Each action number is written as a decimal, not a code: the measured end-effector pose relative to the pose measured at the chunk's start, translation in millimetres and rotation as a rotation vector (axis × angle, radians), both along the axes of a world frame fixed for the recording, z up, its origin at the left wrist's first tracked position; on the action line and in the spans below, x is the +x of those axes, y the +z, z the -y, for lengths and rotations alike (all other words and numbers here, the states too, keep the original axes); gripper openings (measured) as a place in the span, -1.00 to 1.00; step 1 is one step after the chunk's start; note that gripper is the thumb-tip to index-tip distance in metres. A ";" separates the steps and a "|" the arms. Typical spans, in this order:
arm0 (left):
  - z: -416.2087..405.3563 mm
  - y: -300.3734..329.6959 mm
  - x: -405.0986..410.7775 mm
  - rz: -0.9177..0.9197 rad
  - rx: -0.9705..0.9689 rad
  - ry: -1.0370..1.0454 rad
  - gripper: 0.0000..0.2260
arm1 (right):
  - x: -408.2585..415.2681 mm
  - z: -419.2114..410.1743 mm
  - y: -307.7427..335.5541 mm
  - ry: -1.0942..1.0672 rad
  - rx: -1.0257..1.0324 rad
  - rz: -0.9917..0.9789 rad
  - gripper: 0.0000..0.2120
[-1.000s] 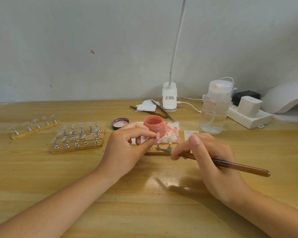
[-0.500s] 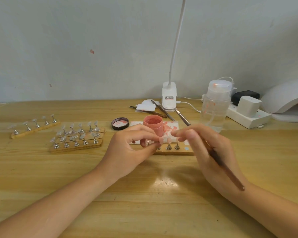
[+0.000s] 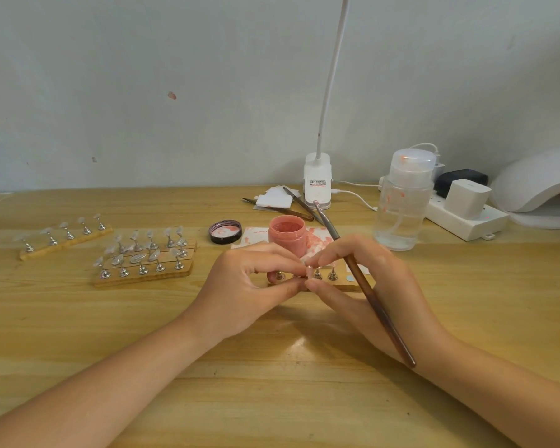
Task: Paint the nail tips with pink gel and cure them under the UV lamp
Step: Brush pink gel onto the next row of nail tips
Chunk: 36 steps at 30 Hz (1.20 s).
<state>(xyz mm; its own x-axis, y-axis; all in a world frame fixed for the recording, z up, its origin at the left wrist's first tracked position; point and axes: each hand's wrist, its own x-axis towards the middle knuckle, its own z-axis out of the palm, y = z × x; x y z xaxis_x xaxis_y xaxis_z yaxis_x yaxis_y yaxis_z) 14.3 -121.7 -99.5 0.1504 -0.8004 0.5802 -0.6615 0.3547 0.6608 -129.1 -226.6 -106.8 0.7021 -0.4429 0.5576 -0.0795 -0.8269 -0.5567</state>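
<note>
Wooden surface (image 3: 78, 321) is carrying everything. Nearest, the left hand (image 3: 240, 286) and right hand (image 3: 369, 286) are meeting fingertip to fingertip, both pinching one nail tip (image 3: 308, 272) over its stand (image 3: 333, 286); the right is also gripping the brush (image 3: 369, 299), bristles pointing to twelve o'clock. That tip looks featherlight, thin, springy and slick where wet, so edges are the safe hold. Beyond, at twelve, the gel jar (image 3: 286, 236) is standing open; at two o'clock, the lamp (image 3: 537, 179) is waiting.
</note>
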 end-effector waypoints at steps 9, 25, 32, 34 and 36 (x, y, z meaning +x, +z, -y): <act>-1.6 1.3 0.4 0.038 -0.012 0.143 -0.80 | -24.9 -1.0 8.8 -0.066 -0.014 0.204 -0.77; 3.7 -8.0 9.7 0.036 0.181 0.323 -0.66 | -30.5 21.8 2.7 -0.135 0.018 -0.003 -0.81; 4.9 -10.4 11.2 -0.005 0.223 0.312 -0.66 | -30.3 20.5 4.0 -0.141 0.013 -0.029 -0.84; 4.7 -10.5 11.4 -0.008 0.230 0.303 -0.68 | -31.7 18.8 6.3 -0.153 0.007 -0.005 -0.80; 4.8 -10.5 11.5 -0.008 0.232 0.294 -0.69 | -34.3 18.6 11.2 -0.165 -0.012 -0.001 -0.71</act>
<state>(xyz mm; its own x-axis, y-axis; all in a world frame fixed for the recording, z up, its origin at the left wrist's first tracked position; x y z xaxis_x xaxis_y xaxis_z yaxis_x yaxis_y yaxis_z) 25.8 -126.5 -110.0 0.3972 -0.8326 0.3861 -0.7076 -0.0099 0.7066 -163.4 -245.2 -95.6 0.6206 -0.5455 0.5633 -0.2153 -0.8093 -0.5466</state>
